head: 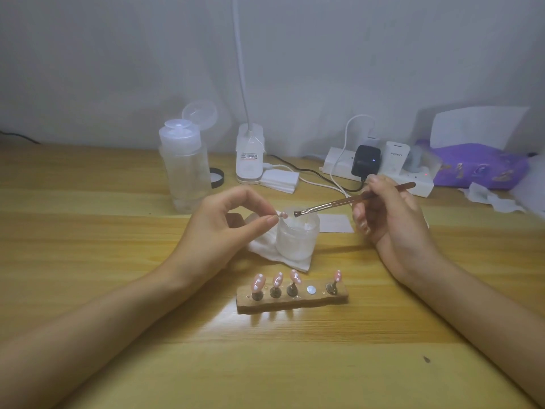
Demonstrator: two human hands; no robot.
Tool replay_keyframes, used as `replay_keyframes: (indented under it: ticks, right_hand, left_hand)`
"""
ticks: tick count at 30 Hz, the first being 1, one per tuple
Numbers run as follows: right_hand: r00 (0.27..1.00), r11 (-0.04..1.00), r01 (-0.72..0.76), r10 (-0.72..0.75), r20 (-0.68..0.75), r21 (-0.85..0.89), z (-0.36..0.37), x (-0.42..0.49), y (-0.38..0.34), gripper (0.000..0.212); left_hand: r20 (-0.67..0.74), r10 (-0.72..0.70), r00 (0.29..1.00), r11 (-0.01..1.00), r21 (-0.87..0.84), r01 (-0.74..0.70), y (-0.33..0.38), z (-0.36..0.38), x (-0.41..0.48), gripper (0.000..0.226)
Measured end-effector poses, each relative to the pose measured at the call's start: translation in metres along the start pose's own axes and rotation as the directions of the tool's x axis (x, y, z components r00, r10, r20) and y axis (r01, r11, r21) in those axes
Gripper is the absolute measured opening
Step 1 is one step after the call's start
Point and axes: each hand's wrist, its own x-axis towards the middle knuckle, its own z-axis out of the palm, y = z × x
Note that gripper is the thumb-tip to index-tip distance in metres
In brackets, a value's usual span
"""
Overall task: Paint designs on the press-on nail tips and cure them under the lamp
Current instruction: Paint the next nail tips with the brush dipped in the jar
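The left hand [233, 219] has its grip pinched, thumb against forefinger, on the mount of a pink nail tip [283, 214] held just over a frosted jar [298, 234]. The right hand [386, 214] has its grip clamped on a thin brush [354, 199], with the bristles just beside the tip. The tip is likely light, stiff and slick, so it is best held by its mount, away from the wet face. Four more tips [277, 280] stand in the wooden holder [292, 302] on the desk [118, 261].

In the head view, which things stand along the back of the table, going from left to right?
Clear pump bottle → black round lid → white lamp base → stack of white pads → power strip → purple packet.
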Motion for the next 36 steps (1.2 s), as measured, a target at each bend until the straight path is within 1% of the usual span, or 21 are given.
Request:
replay_keyframes:
  ticks: [2,8,11,14,18,20,23,27,32,36]
  right_hand:
    - [1.000,1.000,0.020,-0.020,0.017,-0.010,-0.0003,-0.0003,0.0001,0.027]
    - [0.989,0.993,0.088,-0.077,0.125,-0.083,0.0024,-0.0025,-0.0009,0.027]
    - [0.992,0.989,0.095,-0.084,0.099,-0.112,0.0019,-0.0027,0.0002,0.026]
    - [0.994,0.993,0.094,-0.090,0.054,-0.071,0.0003,-0.0009,0.0005,0.026]
    - [0.984,0.986,0.133,-0.119,0.134,-0.101,0.0016,-0.0019,0.0002,0.027]
    - [0.987,0.985,0.126,-0.112,0.114,-0.119,0.0014,-0.0015,0.0011,0.026]
    - [0.991,0.989,0.114,-0.107,0.074,-0.092,-0.0003,0.0001,0.0010,0.026]
    - [0.980,0.985,0.139,-0.123,0.154,-0.102,0.0015,-0.0016,0.0008,0.028]
    - [0.988,0.988,0.126,-0.118,0.095,-0.090,-0.0003,-0.0006,0.0003,0.029]
    - [0.980,0.982,0.144,-0.124,0.157,-0.119,0.0019,-0.0021,0.0003,0.035]
  left_hand:
    - [0.007,0.003,1.000,1.000,-0.002,-0.003,-0.0002,-0.0007,0.0005,0.011]
    - [0.015,0.034,0.999,0.999,-0.006,-0.034,0.0009,-0.0009,0.0002,0.009]
    - [0.013,0.055,0.998,0.998,-0.002,-0.055,0.0012,0.0000,0.0001,0.008]
    - [0.018,0.089,0.996,0.996,0.017,-0.089,0.0022,0.0012,0.0002,0.007]
    - [0.019,0.111,0.994,0.993,0.028,-0.112,0.0033,0.0014,0.0005,0.007]
    - [0.021,0.113,0.993,0.993,0.036,-0.114,0.0038,0.0013,0.0005,0.007]
    - [0.024,0.115,0.993,0.992,0.041,-0.116,0.0047,0.0012,0.0004,0.007]
    - [0.016,0.111,0.994,0.993,0.038,-0.112,0.0042,0.0010,0.0005,0.008]
    - [0.014,0.108,0.994,0.993,0.046,-0.108,0.0052,0.0017,0.0004,0.008]
    - [0.015,0.100,0.995,0.994,0.033,-0.100,0.0053,0.0008,0.0002,0.008]
